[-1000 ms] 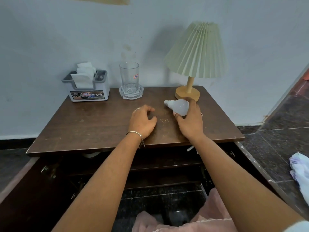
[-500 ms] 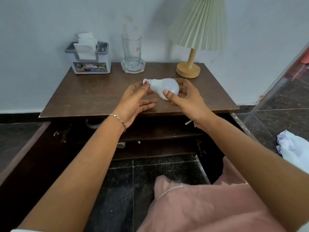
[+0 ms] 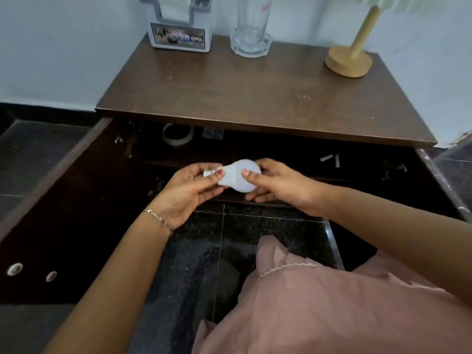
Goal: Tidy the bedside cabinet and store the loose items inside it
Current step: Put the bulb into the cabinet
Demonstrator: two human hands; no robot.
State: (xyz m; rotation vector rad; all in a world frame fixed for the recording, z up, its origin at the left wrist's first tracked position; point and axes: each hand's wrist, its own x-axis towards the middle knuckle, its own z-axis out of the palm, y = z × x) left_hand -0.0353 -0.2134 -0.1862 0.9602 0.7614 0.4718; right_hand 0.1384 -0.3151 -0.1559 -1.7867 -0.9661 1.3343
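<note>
A white light bulb [image 3: 236,176] lies sideways between both hands, in front of the open dark wooden bedside cabinet [image 3: 255,98]. My left hand [image 3: 189,190] pinches the bulb's base end with thumb and fingers. My right hand [image 3: 275,182] grips the round glass end, thumb on top. Both hands hover at the level of the cabinet's inner shelf [image 3: 332,172], below the top board. Inside, a roll of tape [image 3: 177,135] sits at the back left and two small white sticks [image 3: 332,159] lie at the right.
On the cabinet top stand a grey tissue holder [image 3: 181,34], a drinking glass on a glass coaster [image 3: 251,29] and a wooden lamp base [image 3: 348,61]. Both cabinet doors hang open, the left door [image 3: 51,200] and the right door [image 3: 444,185]. Dark tiled floor lies below.
The bulb was picked up off the cabinet top by my right hand, my left hand joined it, and both carried it down in front of the open cabinet interior. The view tilted downward.
</note>
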